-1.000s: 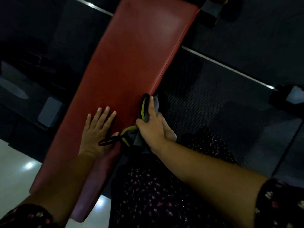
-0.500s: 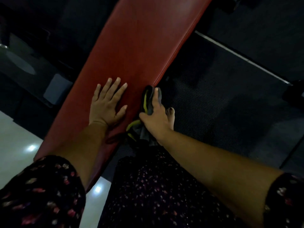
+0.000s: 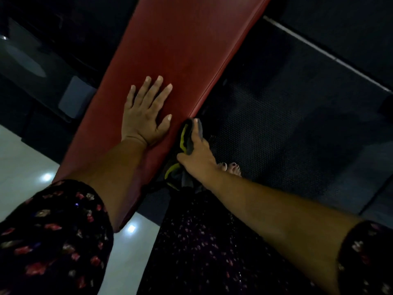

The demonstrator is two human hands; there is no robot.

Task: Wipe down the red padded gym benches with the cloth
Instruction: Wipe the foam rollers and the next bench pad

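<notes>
A long red padded bench [image 3: 187, 45] runs diagonally from the upper right down to the lower left. My left hand [image 3: 146, 111] lies flat on its top, fingers spread and straight. Against the bench's right side edge, my right hand [image 3: 197, 152] grips a dark grey cloth with yellow trim [image 3: 187, 137], thumb on the near side and forefinger stretched along it. Part of the cloth hangs below the hand, partly hidden by my wrist.
Black perforated rubber matting [image 3: 287, 124] covers the floor to the right, crossed by a pale seam line [image 3: 325, 54]. A bare foot [image 3: 231, 169] stands beside the bench. Glossy pale tiles [image 3: 25, 167] lie at the lower left. A grey block [image 3: 76, 99] of dark equipment sits left.
My left hand has slid up along the bench top. The right hand with the cloth has moved a little further up the bench's side edge. The camera has leaned closer.
</notes>
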